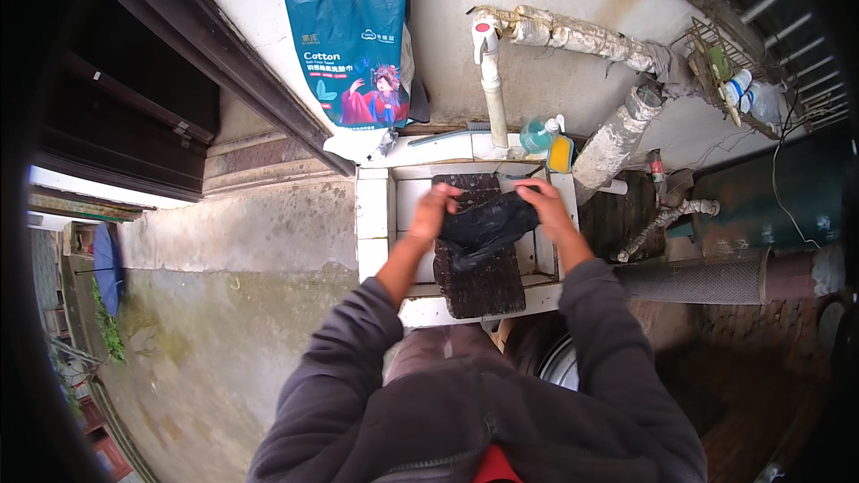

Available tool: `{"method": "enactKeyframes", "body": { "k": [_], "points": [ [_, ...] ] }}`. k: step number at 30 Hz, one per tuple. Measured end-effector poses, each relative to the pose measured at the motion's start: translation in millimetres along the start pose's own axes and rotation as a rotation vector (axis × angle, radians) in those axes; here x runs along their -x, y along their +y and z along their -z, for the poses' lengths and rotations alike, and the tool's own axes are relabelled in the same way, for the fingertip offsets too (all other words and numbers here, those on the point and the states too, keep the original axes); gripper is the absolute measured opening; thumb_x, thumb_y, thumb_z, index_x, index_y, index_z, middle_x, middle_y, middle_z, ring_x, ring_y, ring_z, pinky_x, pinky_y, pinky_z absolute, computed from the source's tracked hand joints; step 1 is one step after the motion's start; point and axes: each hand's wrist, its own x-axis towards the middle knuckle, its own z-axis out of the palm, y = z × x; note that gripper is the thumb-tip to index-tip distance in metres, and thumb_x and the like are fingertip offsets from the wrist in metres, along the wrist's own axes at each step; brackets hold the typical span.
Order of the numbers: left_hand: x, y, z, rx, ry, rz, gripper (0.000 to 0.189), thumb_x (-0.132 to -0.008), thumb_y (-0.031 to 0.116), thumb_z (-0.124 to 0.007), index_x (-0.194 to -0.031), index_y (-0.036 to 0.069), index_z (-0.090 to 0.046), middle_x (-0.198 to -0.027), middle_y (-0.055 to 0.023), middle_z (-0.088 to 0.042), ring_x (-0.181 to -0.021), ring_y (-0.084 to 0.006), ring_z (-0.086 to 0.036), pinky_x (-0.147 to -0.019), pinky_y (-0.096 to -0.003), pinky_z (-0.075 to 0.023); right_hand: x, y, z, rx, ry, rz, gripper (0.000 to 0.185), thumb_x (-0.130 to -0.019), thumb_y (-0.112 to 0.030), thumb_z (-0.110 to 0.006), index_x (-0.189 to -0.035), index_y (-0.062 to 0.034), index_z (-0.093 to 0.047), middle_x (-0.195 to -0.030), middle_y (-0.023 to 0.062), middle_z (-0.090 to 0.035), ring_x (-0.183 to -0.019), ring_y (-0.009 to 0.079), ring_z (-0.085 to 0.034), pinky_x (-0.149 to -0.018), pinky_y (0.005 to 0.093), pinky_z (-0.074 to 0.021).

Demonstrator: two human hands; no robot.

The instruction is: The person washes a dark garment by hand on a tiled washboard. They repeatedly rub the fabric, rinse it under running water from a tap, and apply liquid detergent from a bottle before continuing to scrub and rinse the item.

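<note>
My left hand (433, 211) and my right hand (542, 204) hold a wet-looking black cloth (490, 228) stretched between them, each gripping one end. Beneath the cloth, a dark wooden board (480, 295) lies across a white-tiled sink (373, 215), its near end resting on the front rim. The fabric hangs in folds over the board's middle. Behind the sink a tap with a white handle (484, 40) stands on an upright pipe. A bottle of teal liquid with a pump (537, 137) and a yellow sponge (560, 154) are at the back right corner.
A blue cotton towel bag (352, 40) hangs on the wall at the back left. A long grey-handled brush (446, 136) lies on the back ledge. Wrapped pipes (614, 134) stand to the right, and a wheel with a tyre (557, 359) is below the sink's right side.
</note>
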Motion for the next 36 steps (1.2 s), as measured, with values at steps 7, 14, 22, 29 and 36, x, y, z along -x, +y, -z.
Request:
{"method": "enactKeyframes", "body": {
  "k": [7,14,22,29,36],
  "points": [
    [1.3,79.5,97.2,-0.903,-0.264,-0.304,0.028,-0.100,0.027,-0.065,-0.110,0.001,-0.070,-0.095,-0.0040,-0.070,-0.093,-0.0125,-0.061,-0.088,-0.0299,-0.0486,27.5,-49.0,67.2,0.518,-0.281,-0.200,0.024,-0.085,0.001,-0.072,-0.109,-0.0005,-0.068,-0.102,0.0043,-0.070,-0.092,0.0110,-0.063,-0.084,0.0263,-0.0502],
    [2.6,98.4,127.8,-0.530,-0.278,-0.373,0.014,-0.086,-0.001,-0.076,-0.097,0.003,-0.070,-0.093,0.0026,-0.067,-0.088,-0.0080,-0.060,-0.082,-0.0259,-0.0496,19.4,-38.8,103.9,0.684,-0.008,-0.006,0.014,-0.082,0.003,-0.072,-0.095,0.0010,-0.066,-0.084,0.0062,-0.071,-0.079,0.0114,-0.065,-0.071,0.0276,-0.0508],
    [-0.8,106.3,131.1,-0.251,-0.007,-0.238,0.012,-0.088,0.006,-0.076,-0.099,0.004,-0.072,-0.097,0.0014,-0.071,-0.088,-0.0079,-0.062,-0.081,-0.0247,-0.0492,27.4,-42.9,113.2,1.198,0.292,0.171,0.022,-0.081,-0.006,-0.066,-0.103,-0.0063,-0.070,-0.099,0.0197,-0.070,-0.093,0.0375,-0.068,-0.082,0.0408,-0.0527],
    [-4.7,81.6,108.6,0.071,-0.162,-0.078,0.010,-0.102,0.013,-0.057,-0.106,0.009,-0.065,-0.094,0.0005,-0.066,-0.088,-0.0120,-0.062,-0.084,-0.0287,-0.0498,40.4,-58.3,59.1,-0.156,-0.191,-0.136,0.053,-0.072,0.008,-0.044,-0.121,0.0062,-0.064,-0.127,0.0153,-0.064,-0.124,0.0243,-0.055,-0.108,0.0363,-0.0420],
    [-20.3,84.3,103.5,0.043,-0.168,0.001,0.019,-0.106,0.016,-0.050,-0.111,0.007,-0.066,-0.098,-0.0020,-0.065,-0.087,-0.0142,-0.065,-0.078,-0.0294,-0.0546,60.7,-69.1,19.6,0.803,-0.499,0.069,0.054,-0.087,-0.021,-0.076,-0.137,-0.0110,-0.058,-0.117,0.0101,-0.063,-0.112,0.0168,-0.057,-0.095,0.0297,-0.0453]
  ]
}}
